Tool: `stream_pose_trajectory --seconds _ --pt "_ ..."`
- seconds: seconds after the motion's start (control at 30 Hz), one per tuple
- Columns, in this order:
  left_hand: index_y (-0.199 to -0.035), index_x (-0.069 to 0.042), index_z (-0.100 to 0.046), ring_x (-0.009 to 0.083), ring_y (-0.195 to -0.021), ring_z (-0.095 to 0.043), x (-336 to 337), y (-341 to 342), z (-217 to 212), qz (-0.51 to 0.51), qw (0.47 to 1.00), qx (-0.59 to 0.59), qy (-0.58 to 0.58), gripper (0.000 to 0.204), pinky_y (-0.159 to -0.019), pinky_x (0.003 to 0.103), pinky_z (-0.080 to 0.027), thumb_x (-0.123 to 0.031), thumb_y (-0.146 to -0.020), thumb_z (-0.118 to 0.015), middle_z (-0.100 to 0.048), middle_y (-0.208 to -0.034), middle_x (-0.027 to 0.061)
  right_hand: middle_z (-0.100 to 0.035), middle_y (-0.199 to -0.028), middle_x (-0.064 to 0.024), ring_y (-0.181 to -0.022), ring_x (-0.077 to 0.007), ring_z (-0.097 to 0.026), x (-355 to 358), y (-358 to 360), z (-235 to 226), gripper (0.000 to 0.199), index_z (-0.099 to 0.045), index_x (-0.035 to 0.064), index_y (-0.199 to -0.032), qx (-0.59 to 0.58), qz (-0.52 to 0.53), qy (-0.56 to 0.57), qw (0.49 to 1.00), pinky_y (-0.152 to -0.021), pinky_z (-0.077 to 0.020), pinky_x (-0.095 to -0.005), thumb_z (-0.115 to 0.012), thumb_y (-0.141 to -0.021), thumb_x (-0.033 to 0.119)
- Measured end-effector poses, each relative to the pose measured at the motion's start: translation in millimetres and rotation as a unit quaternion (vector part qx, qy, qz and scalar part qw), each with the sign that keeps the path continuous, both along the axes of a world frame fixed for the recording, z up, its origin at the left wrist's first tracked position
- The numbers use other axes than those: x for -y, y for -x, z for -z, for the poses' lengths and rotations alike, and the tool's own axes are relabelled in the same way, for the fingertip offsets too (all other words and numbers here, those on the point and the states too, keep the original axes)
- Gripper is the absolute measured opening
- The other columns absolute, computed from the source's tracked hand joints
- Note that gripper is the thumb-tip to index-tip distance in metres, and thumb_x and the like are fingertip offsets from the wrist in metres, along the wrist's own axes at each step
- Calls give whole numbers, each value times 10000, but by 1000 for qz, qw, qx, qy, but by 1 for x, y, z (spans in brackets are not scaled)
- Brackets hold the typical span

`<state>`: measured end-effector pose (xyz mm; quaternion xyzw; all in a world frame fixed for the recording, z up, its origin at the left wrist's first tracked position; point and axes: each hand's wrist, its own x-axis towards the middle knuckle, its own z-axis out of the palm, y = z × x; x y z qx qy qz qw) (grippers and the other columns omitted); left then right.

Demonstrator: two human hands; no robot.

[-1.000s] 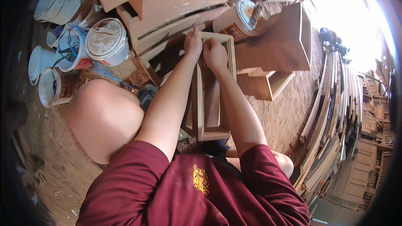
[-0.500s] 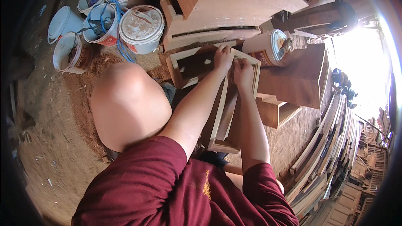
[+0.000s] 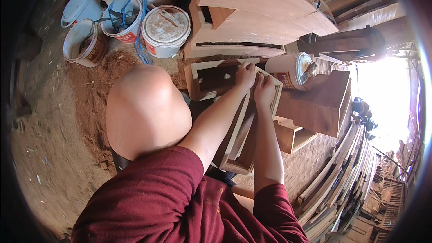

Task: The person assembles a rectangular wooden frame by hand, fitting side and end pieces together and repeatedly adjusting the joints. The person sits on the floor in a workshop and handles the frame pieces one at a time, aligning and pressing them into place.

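1. Left hand (image 3: 245,74): fingers curled at the wooden frame's (image 3: 236,138) far edge, can't tell what they're pinching.
2. Right hand (image 3: 264,92): bunched just beside it, same deal.
3. Frame's right of the bare knee (image 3: 148,110), bucket (image 3: 282,69) near its far corner.

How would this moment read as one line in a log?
left hand: at far end of wooden frame | right hand: close beside it, same end | exact grip: unclear | nearby: white bucket, stacked planks
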<state>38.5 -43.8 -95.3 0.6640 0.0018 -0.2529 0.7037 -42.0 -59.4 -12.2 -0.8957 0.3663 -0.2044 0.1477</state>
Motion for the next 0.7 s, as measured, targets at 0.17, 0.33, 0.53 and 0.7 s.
stream_pose_trajectory --seconds 0.17,0.33,0.53,0.7 --pt "-1070 -54 -660 421 -1033 -662 -5 5 -16 4 1000 -3 -9 380 -883 484 -517 -398 -958 -542 -714 -1054 192 -645 -799 -252 -789 -468 -633 5 1 5 309 -620 -30 -945 49 -19 26 998 -691 -487 -498 -613 -990 275" --pt "-1060 -43 -663 424 -1031 -659 -13 3 -27 -29 999 29 -28 358 -879 484 -517 -365 -971 -533 -709 -1072 194 -676 -850 -249 -810 -471 -653 -16 2 -2 265 -631 -25 -977 55 3 -11 998 -699 -502 -501 -608 -992 239" --pt "-1037 -26 -663 442 -996 -668 -15 -9 -18 -41 996 65 -47 424 -874 506 -517 -425 -961 -540 -706 -1014 237 -698 -903 -258 -871 -465 -674 -52 17 -10 232 -624 -5 -1017 45 7 -32 998 -731 -515 -505 -584 -999 223" --pt "-974 -31 -658 410 -951 -687 -15 1 -36 -32 996 46 -66 456 -842 495 -523 -479 -951 -579 -718 -963 201 -696 -860 -268 -834 -487 -670 -90 60 -24 263 -588 21 -966 4 31 -82 996 -700 -512 -555 -520 -1025 268"
